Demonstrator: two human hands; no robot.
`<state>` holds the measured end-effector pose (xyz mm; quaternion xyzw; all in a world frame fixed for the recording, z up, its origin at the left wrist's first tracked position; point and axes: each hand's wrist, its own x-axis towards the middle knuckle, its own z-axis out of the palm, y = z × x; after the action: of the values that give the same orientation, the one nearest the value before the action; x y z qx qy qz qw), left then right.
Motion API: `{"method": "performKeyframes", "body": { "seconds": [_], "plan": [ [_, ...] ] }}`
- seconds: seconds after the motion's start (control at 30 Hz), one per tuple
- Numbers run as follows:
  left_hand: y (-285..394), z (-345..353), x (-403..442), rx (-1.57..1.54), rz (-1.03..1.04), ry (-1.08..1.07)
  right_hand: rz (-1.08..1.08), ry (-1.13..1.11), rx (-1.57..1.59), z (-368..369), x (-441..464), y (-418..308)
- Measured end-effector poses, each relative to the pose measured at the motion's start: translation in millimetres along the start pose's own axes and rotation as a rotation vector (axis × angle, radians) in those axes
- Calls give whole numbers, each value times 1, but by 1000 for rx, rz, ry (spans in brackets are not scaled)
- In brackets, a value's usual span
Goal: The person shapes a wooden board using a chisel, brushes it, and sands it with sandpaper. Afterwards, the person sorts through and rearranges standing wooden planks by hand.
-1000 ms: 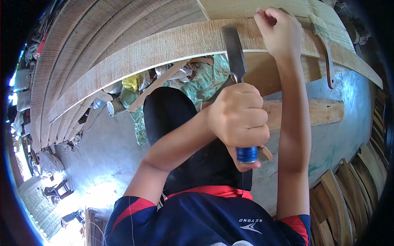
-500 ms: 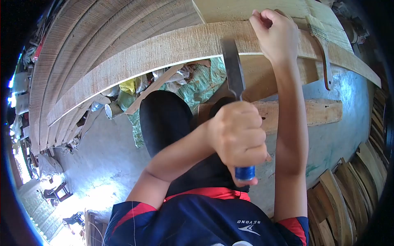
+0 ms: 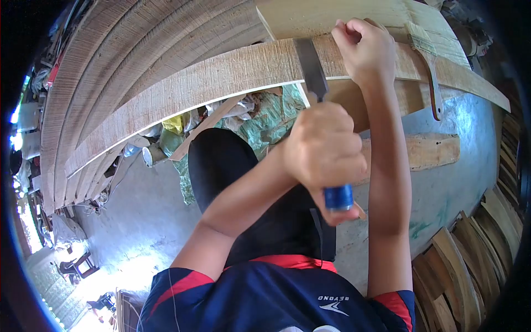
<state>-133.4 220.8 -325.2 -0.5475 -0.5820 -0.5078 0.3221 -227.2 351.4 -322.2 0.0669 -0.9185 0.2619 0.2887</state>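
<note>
My left hand [image 3: 327,146] is wrapped round the blue handle of a chisel [image 3: 312,69]. Its broad flat blade points away from me and lies across a long curved wooden plank [image 3: 221,74]. Just right of the blade, my right hand [image 3: 366,52] rests on the plank, its fingers curled closed. Whatever it may hold is hidden. A flat brush [image 3: 432,77] with a wooden handle lies over the plank to the right, bristles pointing away.
More curved planks [image 3: 127,55] are laid side by side at the left. A pale board [image 3: 343,16] lies behind my right hand. Green sheeting [image 3: 271,119] and bags are under the plank. A timber piece [image 3: 426,152] lies on the floor, and wood offcuts [image 3: 459,271] are stacked lower right.
The chisel and my left hand have shifted slightly; the blade sits farther up over the plank. My right hand stays closed at nearly the same spot. The view has tilted a little.
</note>
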Motion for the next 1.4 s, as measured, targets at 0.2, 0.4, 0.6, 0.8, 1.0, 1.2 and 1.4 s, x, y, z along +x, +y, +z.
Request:
{"method": "performKeyframes", "body": {
  "seconds": [0.2, 0.4, 0.6, 0.8, 1.0, 1.2, 1.4],
  "plan": [
    [0, -5, -3, -8, 6, -66, -67, 46, -24, 5, -2, 5],
    [26, 5, -3, -39, -36, -38, -14, 57, 44, 5, -2, 3],
    [19, 10, -1, -38, -12, -45, -36, 37, -46, -1, -1, 0],
    [15, 7, -3, -21, 17, -40, -17, 45, 24, 2, -2, 2],
    [22, 5, -5, -31, 23, -28, -24, 67, 21, 3, -2, 3],
    [-9, -7, 3, -126, -19, -38, -8, 65, 52, 3, -5, 2],
    [11, 1, -5, -71, 29, -90, 9, 60, 46, 5, -2, 3]
  ]
}}
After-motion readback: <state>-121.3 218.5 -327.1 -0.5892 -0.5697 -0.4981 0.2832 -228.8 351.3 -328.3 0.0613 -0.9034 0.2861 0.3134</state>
